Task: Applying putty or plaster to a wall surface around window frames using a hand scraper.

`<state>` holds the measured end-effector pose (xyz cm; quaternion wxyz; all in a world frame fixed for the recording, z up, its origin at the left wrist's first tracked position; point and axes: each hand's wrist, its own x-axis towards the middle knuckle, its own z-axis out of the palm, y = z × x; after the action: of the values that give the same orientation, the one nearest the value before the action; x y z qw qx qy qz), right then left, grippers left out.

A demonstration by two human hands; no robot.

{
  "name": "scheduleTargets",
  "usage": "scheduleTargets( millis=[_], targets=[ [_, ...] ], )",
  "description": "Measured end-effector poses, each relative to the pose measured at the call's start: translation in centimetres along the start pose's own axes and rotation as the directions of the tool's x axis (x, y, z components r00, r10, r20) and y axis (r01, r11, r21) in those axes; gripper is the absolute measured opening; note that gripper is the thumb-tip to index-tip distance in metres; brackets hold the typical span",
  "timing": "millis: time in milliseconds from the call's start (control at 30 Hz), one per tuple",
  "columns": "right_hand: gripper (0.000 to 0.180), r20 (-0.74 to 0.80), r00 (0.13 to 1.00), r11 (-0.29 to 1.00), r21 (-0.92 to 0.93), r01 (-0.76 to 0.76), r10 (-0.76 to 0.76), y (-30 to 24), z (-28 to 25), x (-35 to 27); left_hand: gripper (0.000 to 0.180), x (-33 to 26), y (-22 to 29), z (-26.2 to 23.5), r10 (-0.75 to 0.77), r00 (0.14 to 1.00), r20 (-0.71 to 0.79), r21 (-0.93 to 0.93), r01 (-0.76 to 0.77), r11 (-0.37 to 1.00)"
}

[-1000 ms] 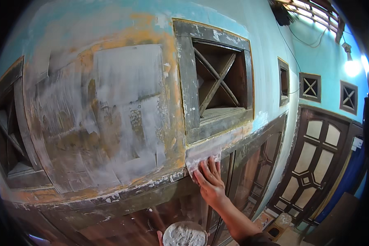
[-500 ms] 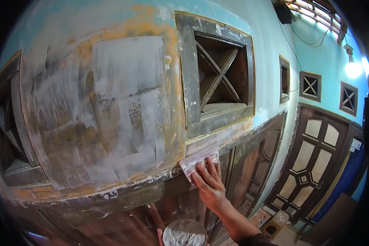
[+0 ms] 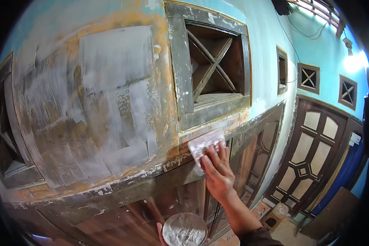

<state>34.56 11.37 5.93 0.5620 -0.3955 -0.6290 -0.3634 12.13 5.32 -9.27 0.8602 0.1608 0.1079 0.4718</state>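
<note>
Head: right fingers point(image 3: 218, 159) hold scraper point(image 3: 203, 144), dark scrawl point(image 3: 232, 238) below.

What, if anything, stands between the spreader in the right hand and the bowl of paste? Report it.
Nothing visible: the way from the flat spreader in the right hand down to the bowl in the left hand looks open, with dark panelling behind.

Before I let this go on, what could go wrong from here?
The spreader in the right hand overlaps the dark beam, so white paste might smear there. The bowl could tip and spill: the left hand shows only in part beside it, so its hold is hard to judge.
</note>
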Motion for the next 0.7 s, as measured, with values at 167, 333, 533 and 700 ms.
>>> scheduleTargets(
  millis=[167, 333, 533, 700],
  targets=[
    [0.053, 0.091, 0.995, 0.997, -0.069, -0.037, 0.043, 3.6, -0.4, 1.4, 0.084, 0.2, -0.5, -0.5, -0.064, 0.994, -0.086, -0.078, 0.057, 0.995],
    [0.052, 0.098, 0.995, 0.999, -0.049, -0.02, 0.024, 3.8, -0.3, -2.2, 0.087, 0.3, -0.5, -0.2, -0.139, 0.989, 0.052, -0.123, 0.145, 0.982],
    [0.047, -0.054, 0.998, 0.989, -0.143, -0.041, 0.034, 5.3, -2.6, 1.2, 0.085, 0.2, -0.6, -0.7, -0.082, 0.994, 0.075, -0.104, 0.089, 0.991],
    [0.058, 0.068, 0.992, 0.992, -0.081, -0.097, 0.102, 5.4, -0.5, -0.9, 0.083, 0.6, -0.7, 1.5, -0.165, 0.924, 0.345, -0.2, 0.244, 0.949]
  ],
)
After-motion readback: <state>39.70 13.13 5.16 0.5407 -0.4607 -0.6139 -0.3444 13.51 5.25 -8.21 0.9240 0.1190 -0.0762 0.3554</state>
